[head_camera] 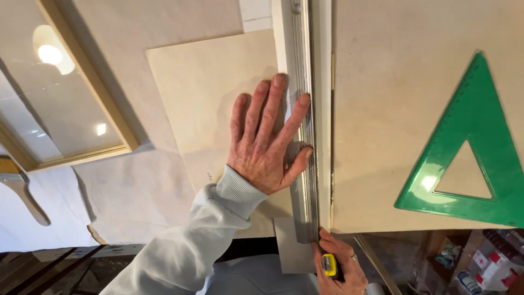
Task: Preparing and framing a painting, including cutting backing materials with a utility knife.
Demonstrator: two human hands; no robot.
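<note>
My left hand (266, 136) lies flat with fingers spread on a pale cardboard sheet (213, 93), its fingertips and thumb pressing on a long metal straightedge (303, 109) that runs from the near edge to the far end. My right hand (339, 266) is at the near end of the straightedge, closed around a yellow and black utility knife (328, 264). The knife sits at the right side of the ruler's lower end. Right of the straightedge lies a larger beige board (393, 109).
A green plastic set square (469, 147) rests on the beige board at the right. A wooden picture frame with glass (71, 104) lies at the left. A saw handle (22, 191) shows at the far left. Boxes and small items (480, 262) sit below the table's right edge.
</note>
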